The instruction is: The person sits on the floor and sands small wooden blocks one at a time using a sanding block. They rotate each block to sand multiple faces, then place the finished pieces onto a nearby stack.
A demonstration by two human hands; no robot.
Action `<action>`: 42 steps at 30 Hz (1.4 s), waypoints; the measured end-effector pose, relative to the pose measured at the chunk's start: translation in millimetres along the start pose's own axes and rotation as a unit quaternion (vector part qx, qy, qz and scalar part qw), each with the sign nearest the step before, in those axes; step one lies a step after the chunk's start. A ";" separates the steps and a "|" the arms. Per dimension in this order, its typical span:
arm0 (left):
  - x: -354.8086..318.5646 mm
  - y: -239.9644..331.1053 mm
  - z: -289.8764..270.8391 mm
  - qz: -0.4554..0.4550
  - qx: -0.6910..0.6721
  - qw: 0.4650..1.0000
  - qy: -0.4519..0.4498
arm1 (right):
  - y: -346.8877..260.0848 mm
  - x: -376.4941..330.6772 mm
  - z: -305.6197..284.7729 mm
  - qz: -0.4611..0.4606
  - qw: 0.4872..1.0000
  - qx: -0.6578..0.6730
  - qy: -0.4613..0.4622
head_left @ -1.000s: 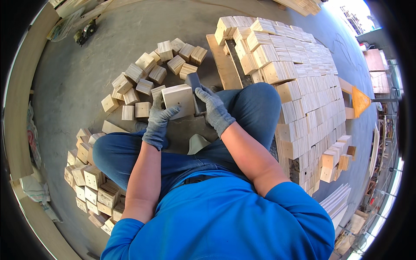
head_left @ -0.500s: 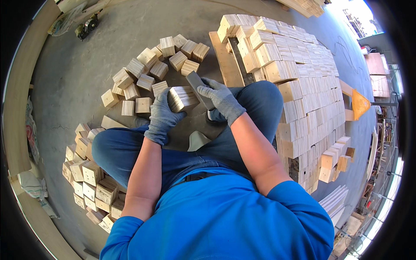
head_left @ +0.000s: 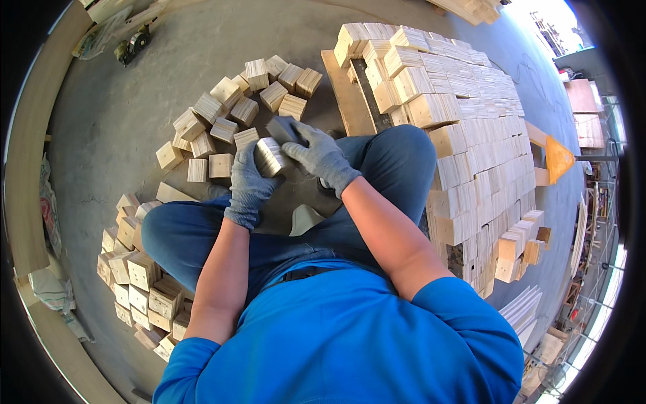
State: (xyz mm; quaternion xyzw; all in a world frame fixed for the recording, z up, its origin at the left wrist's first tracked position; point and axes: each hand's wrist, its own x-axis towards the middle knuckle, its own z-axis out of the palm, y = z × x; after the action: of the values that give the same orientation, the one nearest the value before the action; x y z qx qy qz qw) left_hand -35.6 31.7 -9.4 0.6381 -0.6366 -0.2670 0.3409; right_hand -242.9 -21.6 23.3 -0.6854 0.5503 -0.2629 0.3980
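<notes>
My left hand (head_left: 250,183), in a grey knit glove, grips a plywood block (head_left: 270,159) with visible layered edges, held up between my knees. My gloved right hand (head_left: 320,156) is closed round a dark grey sanding block (head_left: 281,128). The sanding block is tilted against the upper right part of the plywood block; slight blur hides exactly where they touch. Just beyond my hands, loose plywood blocks (head_left: 222,130) are scattered on the concrete floor.
A large layered stack of plywood blocks (head_left: 464,101) rises at my right on a wooden pallet (head_left: 350,94). An orange pallet jack part (head_left: 558,161) shows beyond it. By my left knee lies a heap of blocks (head_left: 141,279). A power tool (head_left: 134,44) sits far left.
My right hand has moved left with the sanding block, bringing it over the plywood block's top. The plywood block has turned and tilted a little in my left hand.
</notes>
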 end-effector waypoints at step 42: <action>2.0 9.8 -21.8 -0.032 -0.335 0.941 0.019 | 47.1 10.7 -21.5 0.175 0.980 0.090 0.022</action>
State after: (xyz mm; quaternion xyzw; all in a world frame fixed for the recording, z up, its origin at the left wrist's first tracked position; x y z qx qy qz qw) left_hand -24.7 32.2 12.0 0.5117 -0.4830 -0.4639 0.5382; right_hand -283.0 -41.1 -5.1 -0.5336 0.6445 -0.2530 0.4856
